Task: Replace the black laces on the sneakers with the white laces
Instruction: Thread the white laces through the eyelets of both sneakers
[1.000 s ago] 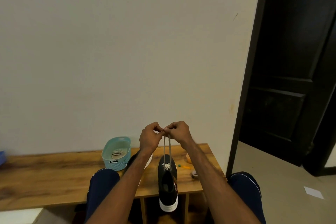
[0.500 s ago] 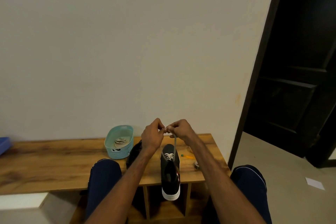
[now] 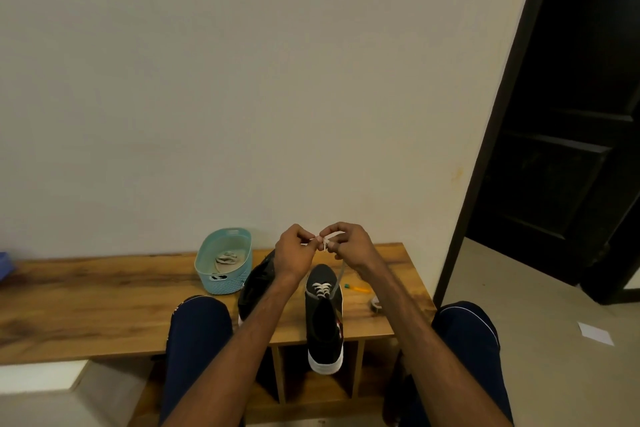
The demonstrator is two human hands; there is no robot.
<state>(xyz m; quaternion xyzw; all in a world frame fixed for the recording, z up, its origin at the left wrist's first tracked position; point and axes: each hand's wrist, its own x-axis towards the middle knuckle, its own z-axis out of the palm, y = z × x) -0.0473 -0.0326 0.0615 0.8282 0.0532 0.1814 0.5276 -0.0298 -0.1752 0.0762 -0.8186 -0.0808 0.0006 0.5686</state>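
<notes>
Wooden bench point(image 3: 104, 305) runs along the wall, and on it the black sneaker point(image 3: 323, 322) points toe-away, its white heel hanging over the near edge. Just left, a second black sneaker point(image 3: 256, 288) lies partly hidden behind the left forearm. Further left sits the teal basket point(image 3: 221, 284), with a pale bundle inside. Up above the toe, left hand point(image 3: 294, 250) and right hand point(image 3: 353, 246) meet fingertip to fingertip, both pinching the white lace point(image 3: 339, 274), which drops from the right hand down to the eyelets. An orange pen point(image 3: 356, 287) lies right of the shoe.
</notes>
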